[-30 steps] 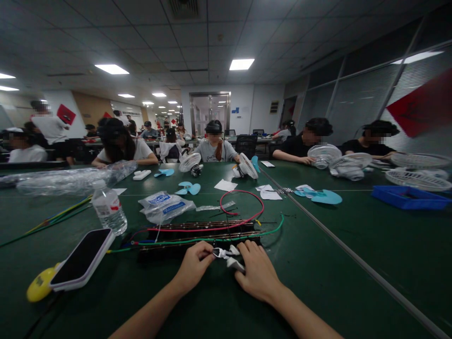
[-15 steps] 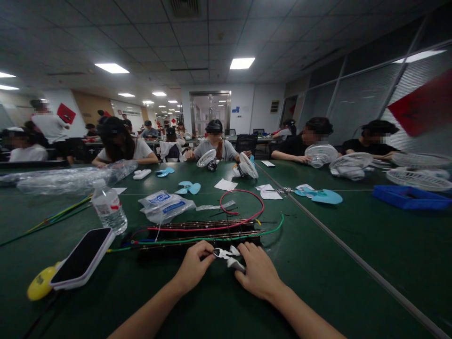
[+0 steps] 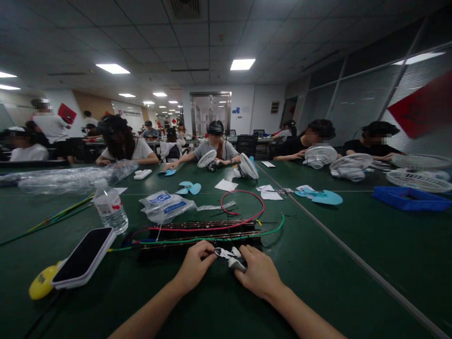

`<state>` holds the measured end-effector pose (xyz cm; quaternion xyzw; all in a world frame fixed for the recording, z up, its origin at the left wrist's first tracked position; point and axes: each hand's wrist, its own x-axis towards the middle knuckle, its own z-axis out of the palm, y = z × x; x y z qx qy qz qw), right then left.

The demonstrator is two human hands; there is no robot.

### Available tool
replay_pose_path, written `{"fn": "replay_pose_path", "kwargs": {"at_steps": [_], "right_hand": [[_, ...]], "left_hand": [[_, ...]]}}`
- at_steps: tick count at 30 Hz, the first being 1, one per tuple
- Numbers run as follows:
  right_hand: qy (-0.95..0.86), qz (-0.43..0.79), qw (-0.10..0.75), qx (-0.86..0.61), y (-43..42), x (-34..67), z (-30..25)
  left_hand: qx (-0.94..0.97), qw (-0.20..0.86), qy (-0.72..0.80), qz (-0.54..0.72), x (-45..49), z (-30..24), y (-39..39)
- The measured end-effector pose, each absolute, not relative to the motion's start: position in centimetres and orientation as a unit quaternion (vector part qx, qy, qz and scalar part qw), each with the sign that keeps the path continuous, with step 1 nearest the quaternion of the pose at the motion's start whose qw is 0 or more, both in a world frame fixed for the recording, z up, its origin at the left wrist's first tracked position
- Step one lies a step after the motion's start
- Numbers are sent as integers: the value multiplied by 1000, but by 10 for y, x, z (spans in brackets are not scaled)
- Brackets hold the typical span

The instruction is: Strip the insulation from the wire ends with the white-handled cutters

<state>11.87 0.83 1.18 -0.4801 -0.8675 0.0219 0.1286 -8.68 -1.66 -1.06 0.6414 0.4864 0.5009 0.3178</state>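
Note:
My left hand (image 3: 193,266) and my right hand (image 3: 258,272) meet at the near middle of the green table (image 3: 353,235). My right hand is closed round small white-handled cutters (image 3: 229,256). My left hand pinches something tiny at the cutters' jaws; I cannot make it out. Just beyond my fingers lies a long dark strip (image 3: 197,238) with a red wire (image 3: 243,207) and a green wire (image 3: 219,239) running along it.
A phone (image 3: 83,256) rests on a yellow object (image 3: 38,285) at near left, with a water bottle (image 3: 110,208) and plastic bags (image 3: 165,205) behind. Blue fan blades (image 3: 319,195), a blue tray (image 3: 409,197) and white fans lie farther off. Several people sit across the table.
My hands have barely moved. The person opposite has shifted a white fan and stretched an arm out to a blue blade on the table.

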Motion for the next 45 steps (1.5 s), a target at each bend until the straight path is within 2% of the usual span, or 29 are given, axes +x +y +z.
{"fn": "replay_pose_path", "kwargs": {"at_steps": [8,16,31,45], "right_hand": [[-875,-15,151,-460,11,119,12],[-885,2,135,-445,13,121,13],[-881,15,166,-443,11,122,15],[-880,20,122,-460,13,122,10]], "left_hand": [[641,315,486,503,-88,-10,-16],[631,324,486,511,-90,-17,-14],[638,325,472,515,-89,-15,-16],[653,301,485,498,-87,-10,-18]]}}
